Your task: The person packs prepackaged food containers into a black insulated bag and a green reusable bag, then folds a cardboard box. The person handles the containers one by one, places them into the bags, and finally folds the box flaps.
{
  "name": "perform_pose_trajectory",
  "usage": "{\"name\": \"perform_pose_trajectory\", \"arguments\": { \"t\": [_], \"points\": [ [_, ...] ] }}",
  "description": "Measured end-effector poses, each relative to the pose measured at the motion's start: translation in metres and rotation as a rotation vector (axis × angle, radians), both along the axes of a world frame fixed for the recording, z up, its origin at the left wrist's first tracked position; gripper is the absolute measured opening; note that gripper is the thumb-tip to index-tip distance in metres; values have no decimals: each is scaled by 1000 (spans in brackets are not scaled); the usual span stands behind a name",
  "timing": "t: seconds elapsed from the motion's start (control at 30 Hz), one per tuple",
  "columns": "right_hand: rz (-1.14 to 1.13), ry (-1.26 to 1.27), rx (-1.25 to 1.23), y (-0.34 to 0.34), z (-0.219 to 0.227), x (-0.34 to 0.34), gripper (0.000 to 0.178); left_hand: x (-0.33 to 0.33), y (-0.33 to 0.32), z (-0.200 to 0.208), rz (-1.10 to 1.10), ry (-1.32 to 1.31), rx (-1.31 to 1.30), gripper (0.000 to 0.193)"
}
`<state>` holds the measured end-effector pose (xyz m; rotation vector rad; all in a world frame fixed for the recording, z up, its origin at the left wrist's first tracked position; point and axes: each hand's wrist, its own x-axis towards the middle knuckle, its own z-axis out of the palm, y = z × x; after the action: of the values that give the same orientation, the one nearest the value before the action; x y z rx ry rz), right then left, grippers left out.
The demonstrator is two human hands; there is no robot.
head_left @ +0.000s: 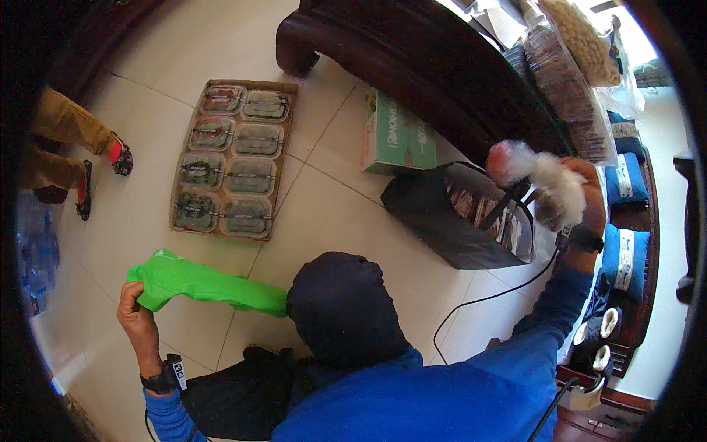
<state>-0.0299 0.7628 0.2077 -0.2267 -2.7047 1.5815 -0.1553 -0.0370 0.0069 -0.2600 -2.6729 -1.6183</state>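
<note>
At the lower left, my left hand (137, 315) grips one end of a bright green cloth-like bag (195, 283), which stretches to the right toward a dark cap (342, 309). At the far right, my right arm reaches up and out. My right hand (591, 193) is wrapped against a white fluffy thing (560, 188) with a pinkish-red end; most of the fingers are hidden behind it, and its exact kind is unclear. Just left of it stands a black tote bag (427, 214), open at the top, with many packed items inside.
A cardboard tray (283, 177) of clear lidded food boxes lies on the tiled floor. Beyond the tote are a green carton (401, 136) and a dark wooden bench (412, 59). Another person's legs (70, 125) stand at left. Blue cushions (624, 258) and a black cable (471, 302) are at right.
</note>
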Motion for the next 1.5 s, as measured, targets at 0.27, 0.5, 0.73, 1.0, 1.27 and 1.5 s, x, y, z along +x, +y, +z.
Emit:
{"name": "perform_pose_trajectory", "arguments": {
  "t": [0.27, 0.5, 0.73, 1.0, 1.27, 1.5],
  "points": [
    [-29, -469, 400, -15, -90, -42, 40, 6, 4, -3, 22, -41, 42, 28],
    [118, -289, 816, -59, -154, -40, 43, 6, 5, 1, 9, -30, 3, 25],
    [166, -385, 576, -82, -151, -24, 69, 8, 11, -1, 23, -37, -7, 25],
    [-538, -293, 766, -32, -90, 14, 63, 7, 11, 1, -13, -59, 10, 20],
    [-458, -663, 671, -50, -159, 81, 74, 7, 12, 1, -36, -59, 12, 16],
    [-131, -255, 1100, -61, -131, 36, 14, 8, 8, -1, -42, -52, 4, 10]
  ]
}}
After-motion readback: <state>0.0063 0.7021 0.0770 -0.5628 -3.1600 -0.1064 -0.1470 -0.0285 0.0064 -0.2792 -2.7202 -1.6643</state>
